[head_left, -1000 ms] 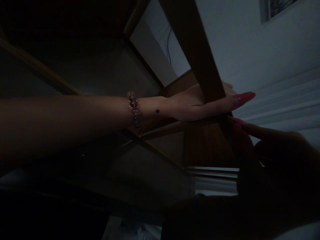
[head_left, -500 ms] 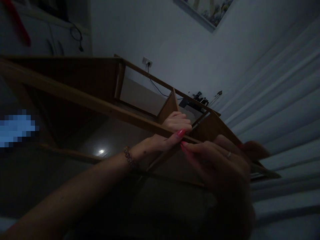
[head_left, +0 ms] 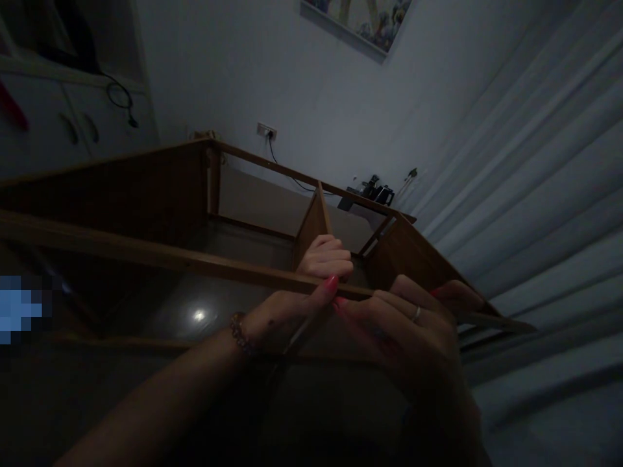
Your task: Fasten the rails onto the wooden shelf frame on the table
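Note:
Across the middle runs the front wooden rail (head_left: 214, 264) of a large brown wooden furniture frame. My left hand (head_left: 325, 259) is wrapped around this rail, fingers over the far side and thumb on the near side, close to the wooden divider panel (head_left: 309, 224). Just right of that thumb, my right hand (head_left: 403, 324) is closed, its thumb and index fingertips pinched together against the rail. Whatever sits in the pinch, if anything, is too small and dark to make out. Darkness hides much of the right palm.
Behind the frame, a cable runs from a wall socket (head_left: 267, 131) towards a black kettle-like object (head_left: 384, 194). Pale curtains (head_left: 549, 214) hang at right. White cabinets (head_left: 53, 123) stand at left, near a blurred blue patch (head_left: 18, 311). The room is dim.
The view has shifted, so the frame and both hands appear lower and further left. My left hand keeps its grip on the rail; my right fingertips stay pinched beside it.

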The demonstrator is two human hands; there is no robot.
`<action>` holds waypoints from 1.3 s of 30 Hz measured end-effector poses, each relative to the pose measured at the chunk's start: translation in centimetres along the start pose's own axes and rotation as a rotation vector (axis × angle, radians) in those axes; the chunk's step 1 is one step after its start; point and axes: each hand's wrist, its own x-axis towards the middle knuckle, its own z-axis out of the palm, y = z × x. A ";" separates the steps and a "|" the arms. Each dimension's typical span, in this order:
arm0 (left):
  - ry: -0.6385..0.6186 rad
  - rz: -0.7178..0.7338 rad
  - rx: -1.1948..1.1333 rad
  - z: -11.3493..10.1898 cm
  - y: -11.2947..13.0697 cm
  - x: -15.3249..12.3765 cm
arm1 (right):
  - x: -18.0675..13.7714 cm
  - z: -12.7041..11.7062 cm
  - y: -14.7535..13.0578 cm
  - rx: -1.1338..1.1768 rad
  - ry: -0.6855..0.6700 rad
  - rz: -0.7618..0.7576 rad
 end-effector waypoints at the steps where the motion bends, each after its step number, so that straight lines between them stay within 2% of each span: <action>1: -0.004 0.013 -0.001 0.0 0.1 0.1 | 0.0 -0.1 -0.1 -0.021 -0.003 -0.005; 5: 0.012 0.032 -0.006 -0.1 0.3 0.5 | 0.1 -0.2 -0.7 -0.123 -0.015 -0.021; 9: 0.035 0.047 -0.016 0.0 0.4 0.6 | 0.1 0.1 -0.9 -0.157 -0.026 0.040; 13: 0.003 0.033 0.020 -0.3 0.6 0.6 | -0.2 0.3 -0.4 0.032 -0.050 0.289; 15: -0.028 -0.002 0.031 -0.4 0.7 0.6 | -0.4 0.3 -0.1 0.034 -0.072 0.414; 17: -0.020 -0.002 0.040 -0.3 0.6 0.5 | -0.5 0.3 -0.1 -0.020 -0.093 0.465; 23: 0.059 0.060 0.022 0.6 -0.3 0.1 | -0.3 0.3 -0.6 -0.042 -0.106 0.462; 39: 0.012 0.013 0.048 0.1 0.2 0.4 | 0.0 0.8 -0.7 -0.078 -0.057 0.460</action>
